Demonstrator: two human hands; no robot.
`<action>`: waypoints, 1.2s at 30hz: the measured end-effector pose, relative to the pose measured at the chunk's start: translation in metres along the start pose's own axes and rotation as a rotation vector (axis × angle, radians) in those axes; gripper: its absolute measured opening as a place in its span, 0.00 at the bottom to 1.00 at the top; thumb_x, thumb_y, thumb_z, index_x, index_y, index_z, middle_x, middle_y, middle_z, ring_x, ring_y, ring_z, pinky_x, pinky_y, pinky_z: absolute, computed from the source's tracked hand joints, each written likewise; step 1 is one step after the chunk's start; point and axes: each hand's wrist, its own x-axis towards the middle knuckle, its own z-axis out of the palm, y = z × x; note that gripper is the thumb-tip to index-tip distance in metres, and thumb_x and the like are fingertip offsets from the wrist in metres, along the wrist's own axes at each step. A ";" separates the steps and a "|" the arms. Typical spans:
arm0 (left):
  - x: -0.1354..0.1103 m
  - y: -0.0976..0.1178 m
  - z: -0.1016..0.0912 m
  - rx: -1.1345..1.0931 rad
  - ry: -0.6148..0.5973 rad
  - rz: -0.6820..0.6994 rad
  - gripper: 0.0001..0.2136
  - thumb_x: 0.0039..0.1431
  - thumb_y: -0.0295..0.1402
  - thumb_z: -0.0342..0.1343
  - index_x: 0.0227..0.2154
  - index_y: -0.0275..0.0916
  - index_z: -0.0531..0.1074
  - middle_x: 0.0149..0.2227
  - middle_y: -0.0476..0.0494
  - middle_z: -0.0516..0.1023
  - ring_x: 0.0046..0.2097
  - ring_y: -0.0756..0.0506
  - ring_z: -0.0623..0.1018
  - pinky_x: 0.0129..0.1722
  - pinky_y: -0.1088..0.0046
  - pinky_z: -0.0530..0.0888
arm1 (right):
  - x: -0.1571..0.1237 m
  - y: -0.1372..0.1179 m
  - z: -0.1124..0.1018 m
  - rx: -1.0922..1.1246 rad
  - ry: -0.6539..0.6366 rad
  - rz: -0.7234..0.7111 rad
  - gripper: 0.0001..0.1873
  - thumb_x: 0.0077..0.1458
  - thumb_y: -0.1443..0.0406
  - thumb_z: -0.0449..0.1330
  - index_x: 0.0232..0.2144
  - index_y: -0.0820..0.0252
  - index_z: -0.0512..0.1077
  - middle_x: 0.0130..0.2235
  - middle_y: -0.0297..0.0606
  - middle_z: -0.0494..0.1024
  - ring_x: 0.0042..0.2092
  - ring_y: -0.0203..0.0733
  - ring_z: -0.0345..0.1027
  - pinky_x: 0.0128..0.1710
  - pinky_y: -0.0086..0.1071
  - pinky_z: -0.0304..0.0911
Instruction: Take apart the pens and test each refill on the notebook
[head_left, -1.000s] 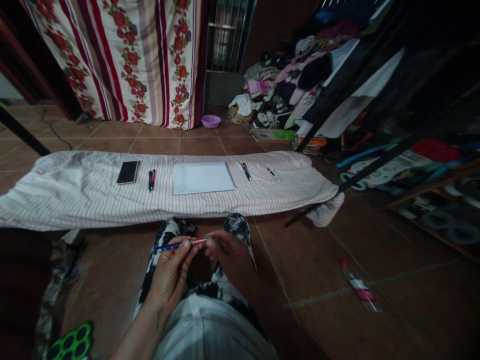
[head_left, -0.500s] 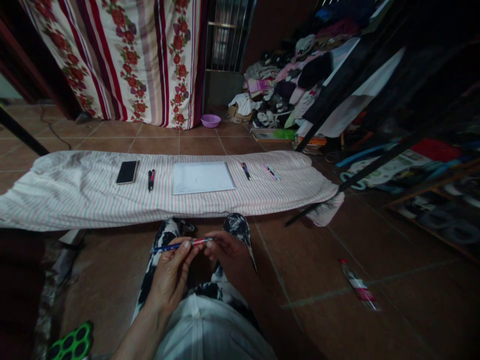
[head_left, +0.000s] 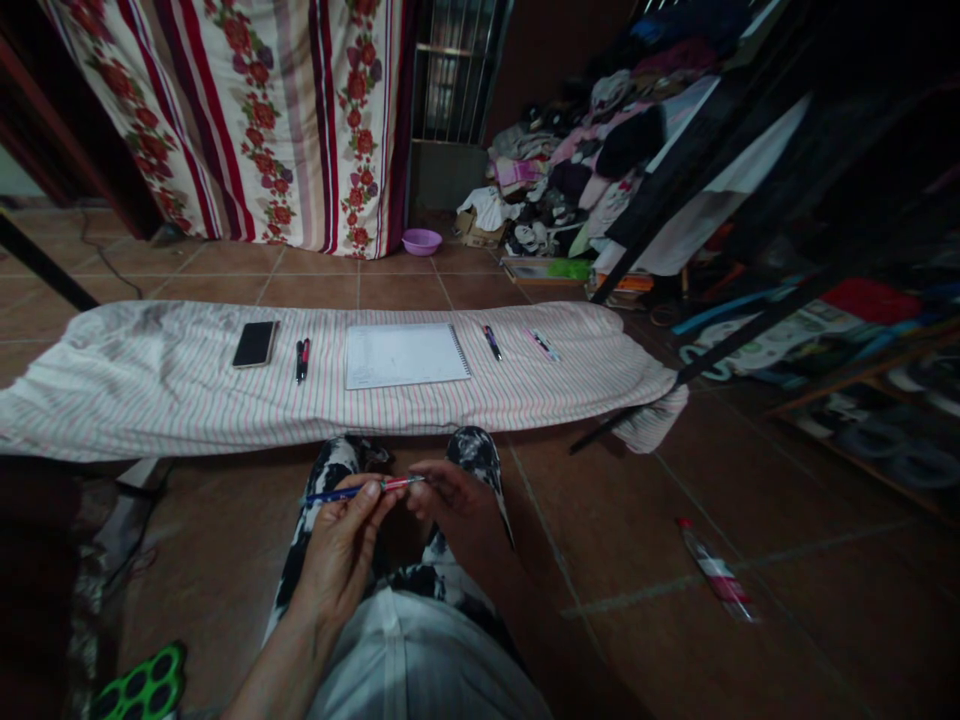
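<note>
Above my knees my left hand [head_left: 341, 550] pinches a slim pen [head_left: 334, 494] between thumb and fingers. Its left part is blue; a red or pink part ends in a pale tip at the right. My right hand [head_left: 463, 512] is closed at that tip, fingers curled around it; exact contact is hard to see. Beyond my knees, a spiral notebook [head_left: 405, 355] lies open on a striped cloth [head_left: 187, 400]. Left of it are dark and red pens [head_left: 301, 360] and a phone [head_left: 255, 344]. Two more pen groups, one dark [head_left: 492, 342] and one pink and pale [head_left: 541, 345], lie right.
A plastic bottle [head_left: 716, 572] lies on the tiled floor at right. A green object with round holes [head_left: 146, 685] is at lower left. Behind the cloth stand a purple basin [head_left: 421, 242], a floral curtain [head_left: 300, 120] and a heap of clothes [head_left: 570, 170]. Dark poles flank the cloth.
Hardly anything differs. Both hands keep the pen in nearly the same place, with only a very slight shift of the blue end to the left.
</note>
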 end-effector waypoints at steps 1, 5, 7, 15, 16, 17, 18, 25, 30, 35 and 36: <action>0.000 0.000 0.001 -0.006 0.005 -0.001 0.08 0.39 0.28 0.67 0.25 0.33 0.75 0.27 0.46 0.78 0.33 0.50 0.78 0.37 0.79 0.75 | 0.000 0.000 0.000 0.024 0.002 0.002 0.10 0.47 0.61 0.59 0.34 0.57 0.71 0.25 0.32 0.75 0.27 0.35 0.70 0.26 0.27 0.66; 0.001 0.000 0.003 -0.020 0.015 -0.014 0.08 0.38 0.28 0.67 0.23 0.32 0.75 0.27 0.46 0.79 0.32 0.50 0.78 0.37 0.80 0.76 | 0.001 0.000 0.001 0.045 0.012 0.005 0.08 0.46 0.62 0.60 0.31 0.58 0.72 0.24 0.32 0.75 0.27 0.34 0.70 0.26 0.27 0.66; 0.001 0.000 0.003 -0.022 0.012 -0.015 0.09 0.37 0.27 0.67 0.23 0.32 0.75 0.27 0.46 0.79 0.32 0.50 0.78 0.37 0.80 0.76 | 0.002 0.000 0.001 0.044 0.022 0.013 0.08 0.46 0.62 0.60 0.30 0.58 0.73 0.23 0.32 0.75 0.26 0.34 0.70 0.26 0.27 0.66; 0.000 0.001 0.001 -0.023 -0.010 -0.008 0.08 0.39 0.28 0.67 0.24 0.32 0.75 0.27 0.46 0.79 0.33 0.50 0.78 0.37 0.81 0.76 | 0.002 0.003 0.002 0.103 0.050 0.033 0.07 0.45 0.63 0.61 0.29 0.59 0.73 0.22 0.31 0.76 0.24 0.33 0.69 0.25 0.26 0.66; 0.000 0.001 0.001 -0.026 -0.012 -0.006 0.08 0.39 0.28 0.67 0.24 0.32 0.75 0.27 0.46 0.79 0.33 0.50 0.78 0.37 0.81 0.76 | 0.002 0.003 0.002 0.115 0.048 0.027 0.07 0.45 0.63 0.62 0.29 0.58 0.73 0.23 0.31 0.76 0.25 0.34 0.70 0.25 0.26 0.66; 0.000 0.001 0.001 -0.028 -0.013 -0.008 0.08 0.39 0.28 0.67 0.24 0.32 0.75 0.27 0.45 0.79 0.33 0.50 0.78 0.37 0.80 0.76 | 0.002 0.002 0.002 0.124 0.046 0.018 0.07 0.44 0.64 0.62 0.30 0.58 0.73 0.24 0.32 0.77 0.26 0.34 0.70 0.25 0.26 0.66; 0.001 0.001 0.002 -0.032 -0.012 -0.012 0.08 0.39 0.28 0.67 0.24 0.31 0.75 0.27 0.45 0.79 0.33 0.50 0.78 0.38 0.80 0.76 | 0.002 0.002 0.002 0.129 0.044 0.007 0.07 0.44 0.64 0.62 0.30 0.57 0.73 0.25 0.32 0.77 0.26 0.34 0.70 0.26 0.27 0.66; -0.001 0.002 0.004 -0.034 -0.013 -0.027 0.09 0.37 0.28 0.68 0.24 0.32 0.75 0.27 0.46 0.79 0.32 0.51 0.78 0.36 0.81 0.76 | 0.002 -0.004 0.002 0.089 0.049 0.038 0.06 0.45 0.64 0.61 0.28 0.59 0.73 0.21 0.31 0.75 0.24 0.33 0.69 0.25 0.26 0.66; -0.001 0.002 0.004 -0.024 -0.017 -0.020 0.09 0.38 0.28 0.67 0.24 0.32 0.75 0.27 0.45 0.79 0.32 0.50 0.78 0.37 0.81 0.76 | 0.002 -0.002 0.003 0.060 0.059 0.038 0.06 0.46 0.63 0.60 0.28 0.60 0.72 0.21 0.30 0.74 0.23 0.32 0.68 0.24 0.26 0.66; 0.000 0.001 0.003 -0.047 0.010 -0.021 0.09 0.37 0.27 0.68 0.24 0.32 0.75 0.27 0.44 0.79 0.32 0.50 0.78 0.37 0.80 0.76 | 0.002 0.002 0.003 0.110 0.041 -0.010 0.09 0.46 0.63 0.61 0.33 0.58 0.72 0.24 0.31 0.76 0.26 0.34 0.70 0.25 0.26 0.67; 0.000 0.001 0.003 -0.050 0.013 -0.023 0.09 0.36 0.27 0.68 0.24 0.31 0.75 0.28 0.44 0.79 0.33 0.50 0.78 0.37 0.80 0.76 | 0.002 0.002 0.003 0.119 0.037 -0.019 0.10 0.46 0.64 0.61 0.34 0.58 0.72 0.24 0.32 0.76 0.26 0.34 0.71 0.26 0.26 0.67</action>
